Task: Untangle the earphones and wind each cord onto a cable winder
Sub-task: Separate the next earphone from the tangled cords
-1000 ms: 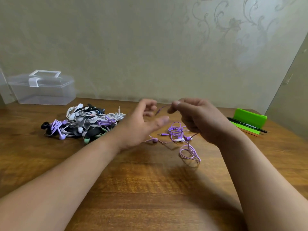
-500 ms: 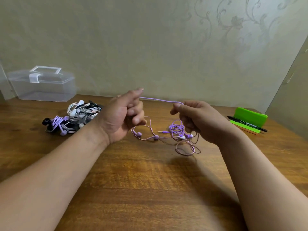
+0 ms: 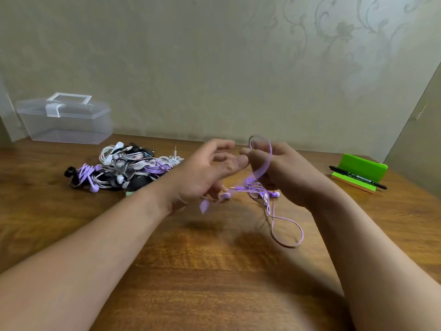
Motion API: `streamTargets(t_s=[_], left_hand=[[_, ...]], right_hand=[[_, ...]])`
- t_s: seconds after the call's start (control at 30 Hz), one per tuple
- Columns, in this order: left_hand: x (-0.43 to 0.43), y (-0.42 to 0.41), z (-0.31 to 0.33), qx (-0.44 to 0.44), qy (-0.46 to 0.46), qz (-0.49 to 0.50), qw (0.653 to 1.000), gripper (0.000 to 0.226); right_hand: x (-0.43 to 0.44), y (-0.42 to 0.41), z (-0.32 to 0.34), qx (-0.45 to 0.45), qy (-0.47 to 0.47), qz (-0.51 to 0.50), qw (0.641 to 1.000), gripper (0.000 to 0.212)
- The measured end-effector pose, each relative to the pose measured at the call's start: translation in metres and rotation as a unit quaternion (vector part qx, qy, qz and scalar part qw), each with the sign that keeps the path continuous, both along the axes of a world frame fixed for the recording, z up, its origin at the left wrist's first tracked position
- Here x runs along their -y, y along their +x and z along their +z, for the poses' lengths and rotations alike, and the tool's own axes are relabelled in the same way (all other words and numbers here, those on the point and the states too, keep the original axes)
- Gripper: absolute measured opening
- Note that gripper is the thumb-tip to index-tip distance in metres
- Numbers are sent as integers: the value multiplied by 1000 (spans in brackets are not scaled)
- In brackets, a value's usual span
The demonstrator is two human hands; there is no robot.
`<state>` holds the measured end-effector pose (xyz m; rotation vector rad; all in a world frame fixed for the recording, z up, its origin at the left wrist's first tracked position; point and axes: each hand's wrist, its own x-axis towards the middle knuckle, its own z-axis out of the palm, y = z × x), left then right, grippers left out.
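- Your right hand (image 3: 290, 174) sits well to the right of the pile of tangled earphones (image 3: 124, 168), raised off the wooden table (image 3: 214, 271), with its fingers curled in around the purple earphones (image 3: 255, 187).
- One arc of that purple cord rises above your right thumb and index finger, then runs down in front of the hand into a small knot of loops on the side facing the pile.
- Below that knot a long loop hangs low, nearer to you than the pile; you cannot tell whether it touches the table.
- Your left hand (image 3: 210, 173) is between the pile and your right hand, thumb stretched towards the right hand and fingers loosely spread.
- That hand is blurred, so it cannot be told whether any finger catches the cord.
- A purple earbud (image 3: 204, 206), also blurred, hangs just under your left hand, on the right of the pile.
- A clear plastic box (image 3: 66, 120) with a closed lid stands behind the pile, against the wall.
- A green stand (image 3: 360, 167) with a black pen (image 3: 355, 176) lying in front of it is far right of the pile, beyond your right hand.
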<state>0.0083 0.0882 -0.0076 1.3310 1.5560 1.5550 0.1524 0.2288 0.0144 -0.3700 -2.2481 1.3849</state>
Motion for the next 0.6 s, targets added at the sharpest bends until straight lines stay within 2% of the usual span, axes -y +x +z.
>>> streamTargets(t_s=[0.1,0.17,0.23,0.3,0.4,0.43,0.5,0.57,0.6], left_hand=[[0,10,-1,15,-15,-72,997,34],[-2,17,-6,34,-11,-82,996,32],[-4,27,-13,9,-16,-79,997,22],[-6,29,-13,-26,-33,-84,996,15],[-8,7,-5,-62,-6,-14,998,25],[-7,-4,-2,-65,11,6,998,22],[-4,-18,0,-80,19,16,997,15],[-3,-19,-3,-98,6,6,995,14],[-3,-17,-5,-113,0,8,994,14]], right_hand=[[10,-2,7,-63,-153,113,980,33],[14,-3,10,-106,-225,172,953,21],[16,-2,15,-151,-274,214,925,20],[14,2,20,-183,-309,238,903,28],[0,10,25,-164,-357,233,890,53],[-5,12,25,-136,-361,203,900,55],[-10,12,20,-73,-306,98,944,43],[-10,11,11,-2,-152,3,988,23],[-8,10,8,42,-80,-4,996,19]])
